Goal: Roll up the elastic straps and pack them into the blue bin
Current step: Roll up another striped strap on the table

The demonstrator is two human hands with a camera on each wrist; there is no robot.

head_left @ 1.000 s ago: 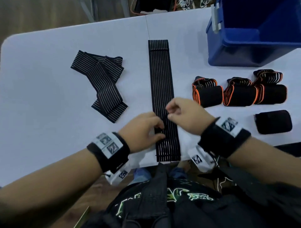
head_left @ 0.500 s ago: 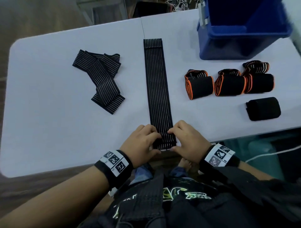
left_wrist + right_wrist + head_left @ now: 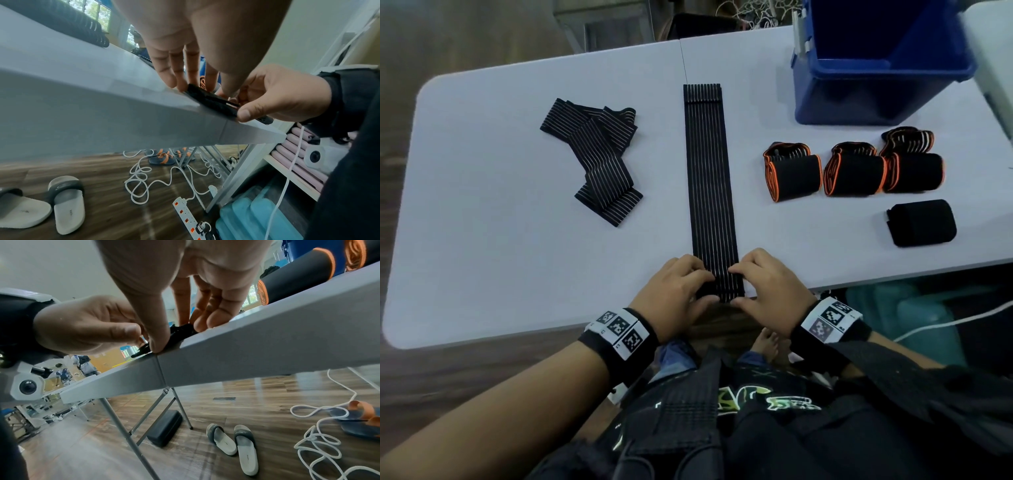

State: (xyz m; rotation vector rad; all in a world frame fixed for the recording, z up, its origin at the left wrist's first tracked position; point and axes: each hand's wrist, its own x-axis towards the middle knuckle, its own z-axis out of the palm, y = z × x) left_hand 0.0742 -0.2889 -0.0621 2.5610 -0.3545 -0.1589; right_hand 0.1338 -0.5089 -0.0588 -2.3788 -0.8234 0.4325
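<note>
A long black striped elastic strap (image 3: pixel 709 178) lies flat down the middle of the white table (image 3: pixel 500 257). Its near end (image 3: pixel 211 100) sits at the table's front edge. My left hand (image 3: pixel 681 291) pinches that end from the left, thumb under, fingers on top. My right hand (image 3: pixel 763 291) pinches it from the right in the same way (image 3: pixel 164 340). The blue bin (image 3: pixel 876 68) stands at the far right. Three orange-edged rolled straps (image 3: pixel 852 171) lie in front of it, and a plain black roll (image 3: pixel 921 222) sits nearer me.
A crumpled black striped strap (image 3: pixel 595 161) lies at the left of the table. Below the table are slippers (image 3: pixel 232 444), a white cable (image 3: pixel 144 175), a power strip (image 3: pixel 185 212) and folding legs (image 3: pixel 156 405).
Both hands have moved down the strap from its middle to its near end at the table edge and now pinch that end. The head view has shifted back.
</note>
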